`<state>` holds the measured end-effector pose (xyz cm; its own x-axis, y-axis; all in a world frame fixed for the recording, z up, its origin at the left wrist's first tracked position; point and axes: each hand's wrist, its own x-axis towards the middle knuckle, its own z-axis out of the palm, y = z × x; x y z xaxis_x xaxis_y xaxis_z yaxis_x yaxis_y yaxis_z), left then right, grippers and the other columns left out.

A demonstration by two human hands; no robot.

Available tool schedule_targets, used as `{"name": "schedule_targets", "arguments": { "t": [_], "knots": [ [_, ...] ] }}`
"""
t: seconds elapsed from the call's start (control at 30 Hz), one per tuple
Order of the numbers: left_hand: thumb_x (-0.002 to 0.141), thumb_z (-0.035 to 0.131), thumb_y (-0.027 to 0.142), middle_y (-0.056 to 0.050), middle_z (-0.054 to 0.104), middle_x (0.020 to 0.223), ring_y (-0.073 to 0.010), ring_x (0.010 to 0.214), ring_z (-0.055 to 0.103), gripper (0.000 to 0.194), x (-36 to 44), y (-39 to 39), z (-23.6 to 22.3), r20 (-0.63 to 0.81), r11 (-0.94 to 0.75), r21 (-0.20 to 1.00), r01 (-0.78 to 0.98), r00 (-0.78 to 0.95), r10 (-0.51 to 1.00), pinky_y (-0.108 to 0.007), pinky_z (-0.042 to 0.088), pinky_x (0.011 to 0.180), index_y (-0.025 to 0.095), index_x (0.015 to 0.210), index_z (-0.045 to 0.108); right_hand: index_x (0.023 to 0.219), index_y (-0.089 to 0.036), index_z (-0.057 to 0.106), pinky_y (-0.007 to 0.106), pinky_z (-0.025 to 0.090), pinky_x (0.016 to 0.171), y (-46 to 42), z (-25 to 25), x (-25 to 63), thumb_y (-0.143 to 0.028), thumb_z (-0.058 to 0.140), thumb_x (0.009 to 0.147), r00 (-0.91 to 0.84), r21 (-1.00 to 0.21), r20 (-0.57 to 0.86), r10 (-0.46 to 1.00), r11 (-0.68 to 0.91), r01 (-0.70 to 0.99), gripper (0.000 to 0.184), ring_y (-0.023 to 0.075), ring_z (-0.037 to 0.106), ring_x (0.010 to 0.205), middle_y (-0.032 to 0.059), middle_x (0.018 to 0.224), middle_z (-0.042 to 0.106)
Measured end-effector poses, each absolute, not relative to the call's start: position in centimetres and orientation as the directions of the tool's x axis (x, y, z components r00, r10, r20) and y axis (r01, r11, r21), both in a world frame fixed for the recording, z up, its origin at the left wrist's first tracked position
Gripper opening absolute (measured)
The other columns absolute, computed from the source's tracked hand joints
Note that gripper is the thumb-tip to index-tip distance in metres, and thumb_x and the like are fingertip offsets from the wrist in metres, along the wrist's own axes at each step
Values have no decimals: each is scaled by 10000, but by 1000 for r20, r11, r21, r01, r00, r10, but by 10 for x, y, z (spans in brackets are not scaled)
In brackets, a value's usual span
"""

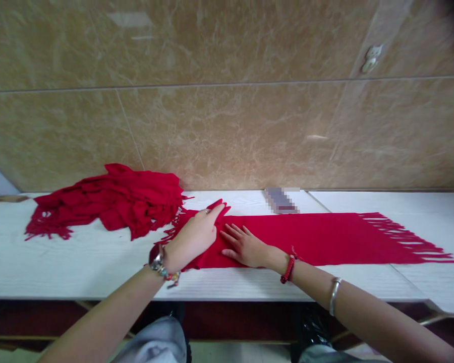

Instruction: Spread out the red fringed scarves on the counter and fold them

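A red fringed scarf (310, 239) lies lengthwise on the white table, flat toward the right, with its tasselled end spread out there. Toward its left end the cloth is bunched and folded, and my left hand (199, 232) is closed on a raised fold near the far edge. My right hand (247, 247) rests palm down on the scarf just right of my left hand, its fingers spread. Left of the scarf sits a crumpled heap of red fringed cloth (136, 201), close to the wall.
The white table (79, 267) runs along a tan marble-look wall (227, 131). A blurred-out flat object (280, 200) lies behind the scarf. A socket-like fixture (372, 58) is on the wall at right. Under the table's front edge are a dark red shelf (234, 320) and my legs.
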<state>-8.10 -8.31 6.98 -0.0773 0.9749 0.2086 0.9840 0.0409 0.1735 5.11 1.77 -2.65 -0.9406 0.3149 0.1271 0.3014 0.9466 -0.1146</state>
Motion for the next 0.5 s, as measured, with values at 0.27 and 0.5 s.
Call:
{"name": "schedule_targets", "arguments": {
  "t": [0.27,0.5],
  "knots": [
    [783,485,322,-186,344,1369,-401,1225,325,686,-50,-83,14,43,51,-10,999,-50,998,-533,349,907,231,1396,190,1369,-111,281,584,250,973,55,-41,141,-634,307,812,-784,-38,44,619,786,617,764,346,176,1298,195,1418,226],
    [774,414,216,-127,239,1436,-459,1252,217,517,-64,-87,2,-60,110,-50,993,-113,992,-657,267,884,278,1287,433,1337,-114,351,545,243,988,45,-55,146,-522,270,881,-794,45,221,566,808,588,618,328,208,1294,189,1394,298]
  ]
}}
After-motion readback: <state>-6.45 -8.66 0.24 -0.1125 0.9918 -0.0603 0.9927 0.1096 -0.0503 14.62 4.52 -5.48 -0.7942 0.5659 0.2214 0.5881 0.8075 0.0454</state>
